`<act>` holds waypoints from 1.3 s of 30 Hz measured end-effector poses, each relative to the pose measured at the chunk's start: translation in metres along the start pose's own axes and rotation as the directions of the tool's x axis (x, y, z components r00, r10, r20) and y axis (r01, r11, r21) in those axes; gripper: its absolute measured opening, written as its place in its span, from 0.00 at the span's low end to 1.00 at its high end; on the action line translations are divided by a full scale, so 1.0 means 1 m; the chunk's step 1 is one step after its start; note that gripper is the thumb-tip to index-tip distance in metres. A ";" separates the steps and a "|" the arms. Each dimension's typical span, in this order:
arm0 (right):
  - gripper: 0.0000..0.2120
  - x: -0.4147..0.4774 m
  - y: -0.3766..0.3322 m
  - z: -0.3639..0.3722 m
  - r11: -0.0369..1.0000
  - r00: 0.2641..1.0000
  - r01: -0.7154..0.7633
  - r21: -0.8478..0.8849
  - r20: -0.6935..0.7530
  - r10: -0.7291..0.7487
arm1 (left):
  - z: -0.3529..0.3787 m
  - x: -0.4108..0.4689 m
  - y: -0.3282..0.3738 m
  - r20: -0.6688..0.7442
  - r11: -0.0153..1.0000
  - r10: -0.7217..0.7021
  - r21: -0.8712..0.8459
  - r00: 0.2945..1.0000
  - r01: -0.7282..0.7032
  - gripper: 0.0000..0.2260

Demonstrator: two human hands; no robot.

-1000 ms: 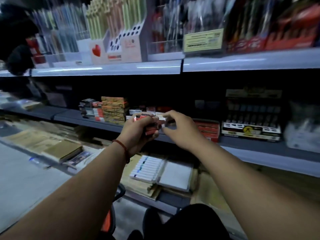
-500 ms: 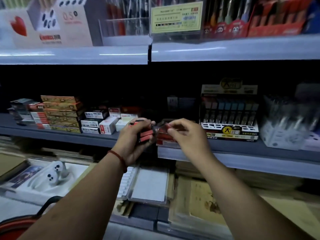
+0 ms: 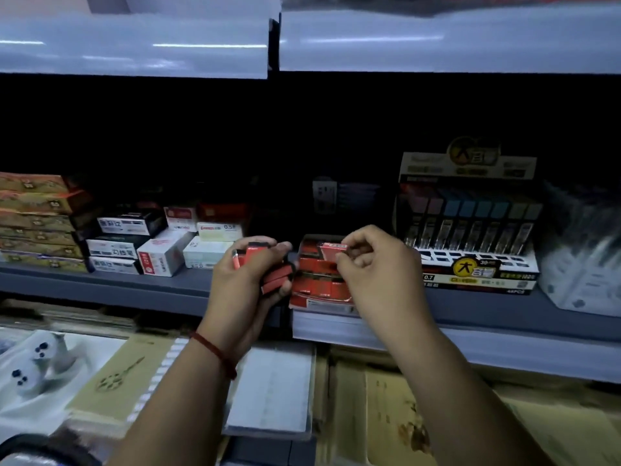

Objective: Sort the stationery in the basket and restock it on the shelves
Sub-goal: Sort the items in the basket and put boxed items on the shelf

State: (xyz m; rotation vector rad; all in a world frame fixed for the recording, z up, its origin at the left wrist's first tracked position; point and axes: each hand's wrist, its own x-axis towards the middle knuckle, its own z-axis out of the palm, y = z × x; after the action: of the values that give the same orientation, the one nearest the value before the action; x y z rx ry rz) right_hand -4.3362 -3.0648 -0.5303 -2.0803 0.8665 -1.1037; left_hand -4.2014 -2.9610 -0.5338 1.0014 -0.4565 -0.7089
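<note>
Shelving [image 3: 188,284] — grey, dimly lit — crowded with stationery boxes [image 3: 161,252] beside red packs [image 3: 319,280].

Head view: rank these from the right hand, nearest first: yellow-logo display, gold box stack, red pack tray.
1. Red pack tray, just under and left of the right hand.
2. Yellow-logo display, on the shelf to its right.
3. Gold box stack, far left of the shelf.

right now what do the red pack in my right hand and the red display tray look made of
Red pack in the right hand: probably glossy plastic or film-wrapped card, its face shines. Red display tray: seemingly printed cardboard, flat folded walls, duller.
</note>
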 end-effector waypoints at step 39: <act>0.03 0.044 -0.014 0.031 0.911 0.966 -0.259 0.320 0.087 0.244 | -0.001 0.028 -0.004 0.001 0.949 -0.217 -0.235 0.976 0.211 0.14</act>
State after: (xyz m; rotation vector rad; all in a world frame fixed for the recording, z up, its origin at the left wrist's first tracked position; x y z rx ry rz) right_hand -4.2864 -3.0838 -0.5140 -1.6604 0.8370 -0.9824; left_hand -4.1824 -2.9821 -0.5375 0.8426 -0.2370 -0.9222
